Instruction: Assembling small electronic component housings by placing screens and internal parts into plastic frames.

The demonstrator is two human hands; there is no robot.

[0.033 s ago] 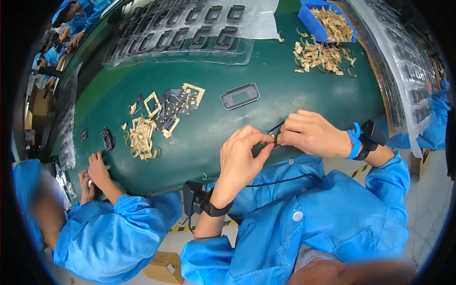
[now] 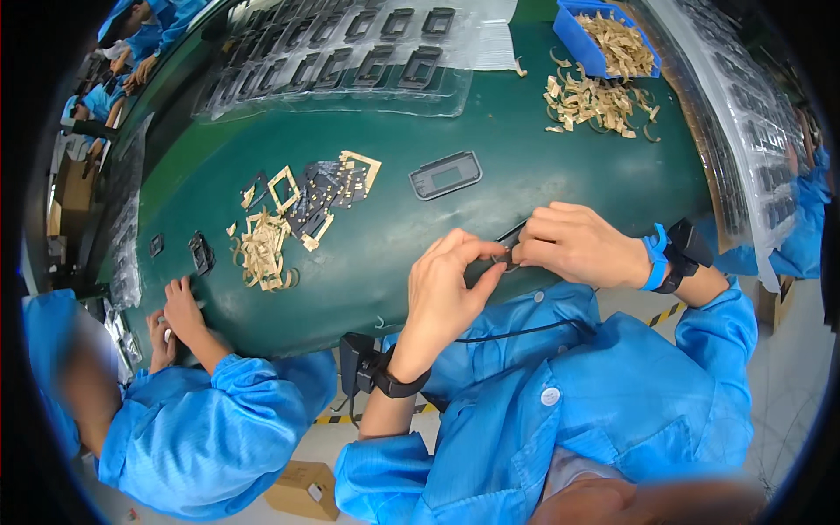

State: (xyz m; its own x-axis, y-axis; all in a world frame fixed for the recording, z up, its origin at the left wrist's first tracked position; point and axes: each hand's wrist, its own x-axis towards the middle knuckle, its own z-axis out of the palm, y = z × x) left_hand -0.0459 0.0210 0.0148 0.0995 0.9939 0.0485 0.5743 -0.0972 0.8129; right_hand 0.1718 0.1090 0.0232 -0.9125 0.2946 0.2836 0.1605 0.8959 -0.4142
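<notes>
Head view: right hand [image 2: 579,248] is gripping a dark, thin-edged part [image 2: 511,234], its visible edge slanting far-right — left hand [image 2: 444,282] is reaching its near-left side, grip closure unclear.

Concealed, Truncated and Indistinct Elements of the Scene

The dark workpiece [image 2: 513,235] is largely covered by the fingertips of the left hand [image 2: 444,280] and right hand [image 2: 582,248]; its full outline cannot be determined. The pale object [image 2: 168,335] at the co-worker's hands [image 2: 185,318] is too small to identify. The upper edge truncates the clear tray [image 2: 444,107] and the blue bin [image 2: 575,44], while the curved dark rim crops the workers [image 2: 149,37] at upper left. Blur obscures the co-worker's head [image 2: 90,354] and a patch along the lower edge.
</notes>
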